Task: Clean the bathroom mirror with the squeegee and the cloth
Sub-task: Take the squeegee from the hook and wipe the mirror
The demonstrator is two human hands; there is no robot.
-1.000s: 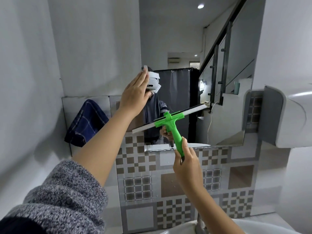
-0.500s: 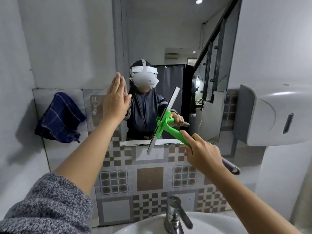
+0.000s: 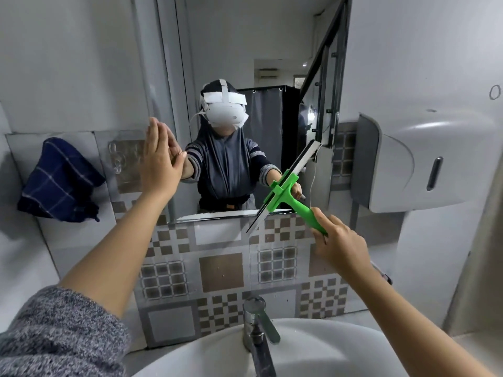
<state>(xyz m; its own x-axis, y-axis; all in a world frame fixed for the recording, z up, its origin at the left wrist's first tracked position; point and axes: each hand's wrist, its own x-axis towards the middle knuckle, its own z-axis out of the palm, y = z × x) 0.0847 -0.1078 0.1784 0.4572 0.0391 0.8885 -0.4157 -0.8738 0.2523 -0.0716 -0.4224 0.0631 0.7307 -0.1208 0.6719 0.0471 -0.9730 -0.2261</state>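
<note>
The mirror hangs on the wall above a patterned tile band. My right hand grips the handle of a green squeegee, whose blade slants steeply across the mirror's lower right corner, its lower tip past the bottom edge. My left hand is flat, fingers together and pointing up, palm against the mirror's left edge, holding nothing. A dark blue checked cloth hangs on the wall at the left, apart from both hands.
A white sink with a chrome tap sits directly below. A grey paper dispenser juts from the right wall beside the mirror. A clear hook plate is stuck to the tiles left of the mirror.
The squeegee has swung from nearly level to steeply slanted and moved right toward the mirror's lower right corner. My view has dropped, showing the sink. The left hand stays on the mirror's left edge.
</note>
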